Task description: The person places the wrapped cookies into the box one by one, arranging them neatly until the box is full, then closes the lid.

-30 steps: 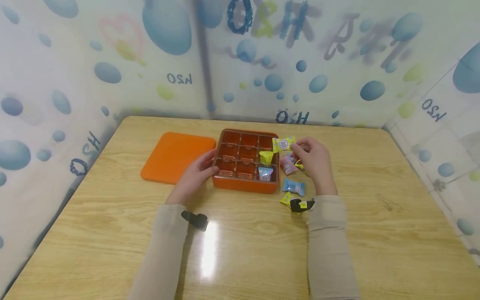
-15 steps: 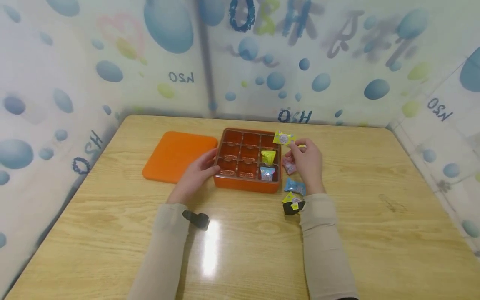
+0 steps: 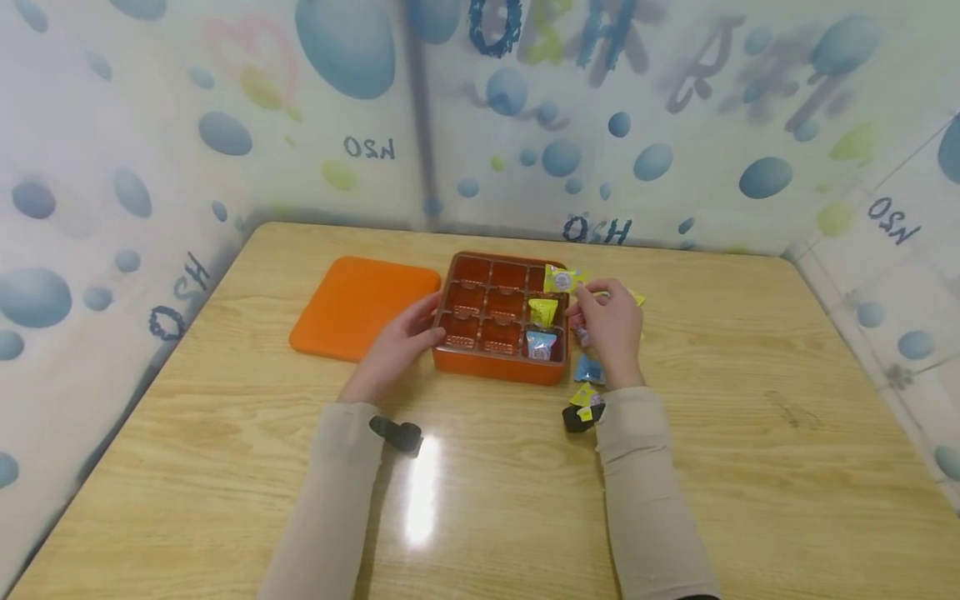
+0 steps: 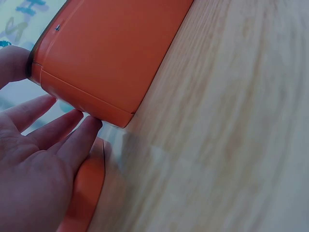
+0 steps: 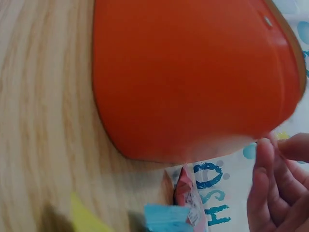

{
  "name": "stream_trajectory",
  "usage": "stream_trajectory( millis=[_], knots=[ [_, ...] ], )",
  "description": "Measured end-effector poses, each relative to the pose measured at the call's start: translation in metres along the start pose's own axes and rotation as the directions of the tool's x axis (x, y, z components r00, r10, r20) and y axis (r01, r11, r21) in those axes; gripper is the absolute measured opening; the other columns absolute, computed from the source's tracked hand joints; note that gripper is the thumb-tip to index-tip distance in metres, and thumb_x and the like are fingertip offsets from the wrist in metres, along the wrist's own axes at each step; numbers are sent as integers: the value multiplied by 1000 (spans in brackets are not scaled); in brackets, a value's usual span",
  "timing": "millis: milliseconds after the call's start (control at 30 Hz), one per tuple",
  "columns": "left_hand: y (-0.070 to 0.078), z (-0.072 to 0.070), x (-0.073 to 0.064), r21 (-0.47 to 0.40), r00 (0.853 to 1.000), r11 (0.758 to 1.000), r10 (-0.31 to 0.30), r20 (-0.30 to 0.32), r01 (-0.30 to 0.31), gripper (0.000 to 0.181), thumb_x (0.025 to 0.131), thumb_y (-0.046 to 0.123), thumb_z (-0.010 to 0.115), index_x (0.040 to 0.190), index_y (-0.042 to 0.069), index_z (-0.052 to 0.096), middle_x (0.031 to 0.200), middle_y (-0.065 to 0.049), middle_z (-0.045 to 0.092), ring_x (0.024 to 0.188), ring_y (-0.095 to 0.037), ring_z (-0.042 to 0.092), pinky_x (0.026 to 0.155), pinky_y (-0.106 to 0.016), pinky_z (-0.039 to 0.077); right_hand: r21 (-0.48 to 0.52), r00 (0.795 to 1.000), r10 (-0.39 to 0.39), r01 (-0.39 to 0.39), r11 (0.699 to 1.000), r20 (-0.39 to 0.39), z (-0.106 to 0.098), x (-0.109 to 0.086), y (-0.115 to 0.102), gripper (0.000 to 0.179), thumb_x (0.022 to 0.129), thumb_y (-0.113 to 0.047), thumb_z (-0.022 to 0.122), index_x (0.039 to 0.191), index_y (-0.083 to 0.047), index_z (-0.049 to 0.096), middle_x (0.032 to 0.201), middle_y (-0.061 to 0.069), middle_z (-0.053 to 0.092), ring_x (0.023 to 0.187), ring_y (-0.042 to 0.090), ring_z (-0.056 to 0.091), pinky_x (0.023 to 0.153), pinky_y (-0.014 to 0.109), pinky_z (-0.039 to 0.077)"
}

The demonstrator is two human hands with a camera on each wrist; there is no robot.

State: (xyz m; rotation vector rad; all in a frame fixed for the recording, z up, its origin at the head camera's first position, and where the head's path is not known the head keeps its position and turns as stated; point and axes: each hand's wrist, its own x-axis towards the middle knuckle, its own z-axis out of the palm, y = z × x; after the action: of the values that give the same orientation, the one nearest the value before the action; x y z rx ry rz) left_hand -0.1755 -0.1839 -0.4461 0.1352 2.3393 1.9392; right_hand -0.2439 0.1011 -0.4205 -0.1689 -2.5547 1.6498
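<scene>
My left hand (image 3: 397, 346) holds the orange box (image 3: 498, 367) by its left side, thumb at the rim and fingers against the outer wall (image 4: 111, 58). The box is divided into square compartments. A yellow wrapped candy (image 3: 542, 312) sits in the right column's middle compartment, and a blue wrapped candy (image 3: 540, 344) in the front one. Between thumb and fingertips, my right hand (image 3: 613, 325) pinches another yellow wrapped candy (image 3: 558, 279), which overlaps the back right compartment in the head view. In the right wrist view, the fingers (image 5: 264, 169) are right at the box rim.
An orange lid (image 3: 363, 304) lies left of the box. Along the box's right side are loose candies: a pink one (image 3: 582, 335), a blue one (image 3: 589, 368) and a yellow one (image 3: 585, 394). More yellow wrapper (image 3: 637, 297) shows behind the right hand. A patterned wall borders the table's back.
My right hand has moved slightly left with the yellow candy, bringing it from the box's right edge to over the back right compartment. My left hand keeps its hold on the box.
</scene>
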Motion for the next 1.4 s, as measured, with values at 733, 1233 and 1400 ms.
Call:
stream_trajectory(
  millis=[733,1233,1400],
  knots=[
    [0,0,1,11,1000,1000,-10,-6,10,56,88,18,56,138,25,33,138,3,37,124,-16,36,102,-39,28,-73,997,-72,71,995,-17,9,0,-1,21,86,-31,56,97,-14,61,78,0,65,62,24,59,43,23,42],
    [2,0,2,15,1000,1000,-10,-13,10,54,88,16,56,138,25,35,138,6,37,123,-14,36,102,-37,27,-213,988,-147,135,968,-41,20,3,5,26,85,-34,56,97,-11,63,76,3,60,62,18,51,51,28,41],
    [3,0,2,13,1000,1000,-9,-13,9,55,88,15,56,138,25,35,138,2,38,123,-14,37,102,-37,27,-199,991,-123,110,974,-57,20,4,5,26,86,-33,55,97,-11,61,77,4,60,64,18,52,52,27,42]
  ],
)
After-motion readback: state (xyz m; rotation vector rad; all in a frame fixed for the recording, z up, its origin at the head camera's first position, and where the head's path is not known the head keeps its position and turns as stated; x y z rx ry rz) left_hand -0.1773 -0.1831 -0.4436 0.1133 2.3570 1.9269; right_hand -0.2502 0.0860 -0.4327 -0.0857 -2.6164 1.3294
